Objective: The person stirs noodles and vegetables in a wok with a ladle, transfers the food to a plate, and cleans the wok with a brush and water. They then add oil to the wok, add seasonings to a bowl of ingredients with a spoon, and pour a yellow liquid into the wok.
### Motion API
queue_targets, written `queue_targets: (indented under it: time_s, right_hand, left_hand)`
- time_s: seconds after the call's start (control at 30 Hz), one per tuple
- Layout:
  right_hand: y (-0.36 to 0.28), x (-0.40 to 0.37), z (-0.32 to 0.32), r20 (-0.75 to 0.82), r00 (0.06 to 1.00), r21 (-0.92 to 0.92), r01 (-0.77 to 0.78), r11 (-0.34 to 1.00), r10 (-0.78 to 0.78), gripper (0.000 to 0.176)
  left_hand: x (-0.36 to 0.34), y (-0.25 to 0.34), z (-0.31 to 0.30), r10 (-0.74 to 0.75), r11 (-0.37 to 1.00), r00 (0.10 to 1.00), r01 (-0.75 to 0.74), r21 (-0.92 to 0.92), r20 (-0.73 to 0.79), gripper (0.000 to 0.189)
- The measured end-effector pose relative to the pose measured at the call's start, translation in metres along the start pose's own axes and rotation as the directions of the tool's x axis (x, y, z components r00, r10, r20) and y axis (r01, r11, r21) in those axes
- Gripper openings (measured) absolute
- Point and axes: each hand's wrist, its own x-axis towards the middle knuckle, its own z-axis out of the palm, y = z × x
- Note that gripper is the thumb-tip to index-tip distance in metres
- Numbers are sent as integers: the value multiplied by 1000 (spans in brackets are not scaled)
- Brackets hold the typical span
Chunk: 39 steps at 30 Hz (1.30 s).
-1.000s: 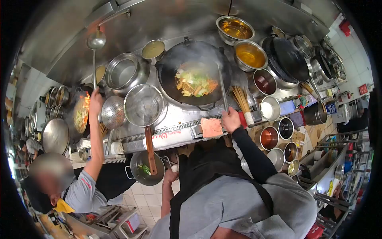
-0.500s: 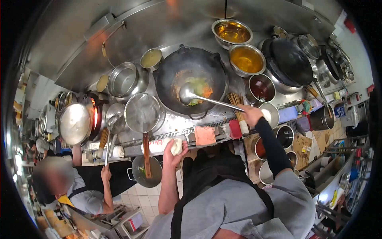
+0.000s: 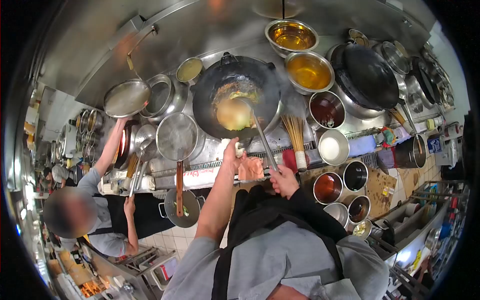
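Observation:
A black wok [image 3: 235, 95] with stir-fried vegetables sits on the burner in front of me. My right hand [image 3: 283, 181] grips the long handle of a steel ladle [image 3: 234, 114], whose bowl hangs blurred over the wok with food in it. My left hand [image 3: 233, 151] is at the wok's near rim, closed on a white cloth at the wok's handle. A pink cloth [image 3: 250, 168] lies on the ledge between my hands.
Bowls of oil [image 3: 292, 36] and sauce [image 3: 327, 109] ring the wok, with a second black wok [image 3: 369, 75] at the right. A strainer pan [image 3: 176, 137] and bamboo brush [image 3: 294, 134] stand near. At the left a co-worker's arm [image 3: 107, 150] lifts a steel wok [image 3: 127, 98].
My left hand rose from the counter edge to the wok's rim with the white cloth. My right hand pulled back toward me, swinging the ladle. The co-worker lifted a wok.

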Motion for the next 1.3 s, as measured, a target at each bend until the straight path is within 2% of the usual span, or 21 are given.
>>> queue_targets:
  time_s: [0.07,0.1,0.17,0.3,0.37,0.43,0.5,0.57,0.67,0.77,0.8,0.83,0.87,0.9,0.97,1.03,1.07,1.1,1.13,1.23,1.3]
  right_hand:
    - [-5,-8,-16,34,999,2,15,1000,-15,24]
    - [-1,-10,-23,-35,972,-217,218,952,-230,24]
    - [11,-9,-36,-18,776,-635,478,607,-631,23]
    - [-43,-51,-48,187,804,-656,530,537,-564,23]
    - [-37,-29,-47,226,808,-789,480,384,-545,25]
    - [-24,26,-42,175,872,-780,406,476,-457,28]
    - [-30,43,-8,39,863,-803,327,499,-504,30]
    - [-35,46,27,29,766,-794,408,450,-642,32]
    - [-16,66,60,-70,740,-845,312,433,-669,36]
    - [10,74,45,34,833,-841,323,435,-552,37]
    - [8,54,42,84,845,-842,343,416,-528,37]
    - [11,33,36,158,759,-773,493,399,-631,33]
    - [-1,-10,40,137,780,-789,459,409,-611,34]
    - [-18,-46,42,120,796,-806,427,410,-593,35]
    - [-13,-76,15,197,719,-827,487,280,-667,35]
    - [-84,-150,19,123,962,-706,257,660,-242,39]
    - [-108,-171,16,82,990,-666,137,733,-111,41]
    - [-119,-180,10,49,998,-617,7,787,29,44]
    - [-116,-171,-2,117,993,-617,62,785,14,49]
    - [-98,-110,-8,193,980,-698,176,695,-54,31]
    - [-50,-37,-18,167,933,-817,311,485,-318,26]
  left_hand:
    - [5,0,-4,-2,1000,1000,2,30,13,30]
    - [2,0,-3,-4,999,1000,4,36,10,30]
    - [-8,3,3,-7,999,1000,7,41,4,32]
    - [2,0,-3,23,1000,1000,-23,3,11,31]
    - [16,-3,-6,19,1000,999,-19,-4,38,31]
    - [23,-6,-11,9,1000,997,-8,-10,75,29]
    - [13,-7,-8,41,999,998,-41,-3,49,31]
    - [5,-3,-6,60,998,997,-60,-5,55,32]
    - [-4,0,-6,46,999,992,-45,-11,115,35]
    - [-5,9,-4,0,989,990,21,-149,141,30]
    - [3,14,-3,22,994,992,-8,-107,122,30]
    - [15,12,-5,34,997,994,-27,-66,100,30]
    - [20,2,-12,35,999,997,-34,-19,72,31]
    - [13,-2,-12,88,996,992,-85,-41,93,26]
    - [-34,-10,-11,118,973,987,-92,-214,113,23]
    - [-107,-2,-20,27,974,976,23,-225,218,20]
    - [-124,2,-21,-16,970,962,80,-227,273,19]
    - [-123,5,-23,25,966,969,39,-255,246,20]
    - [-119,12,-23,67,960,974,-3,-280,217,20]
    - [-89,10,-30,86,968,983,-45,-247,159,17]
    - [-59,-32,-45,155,976,978,-130,-174,139,13]
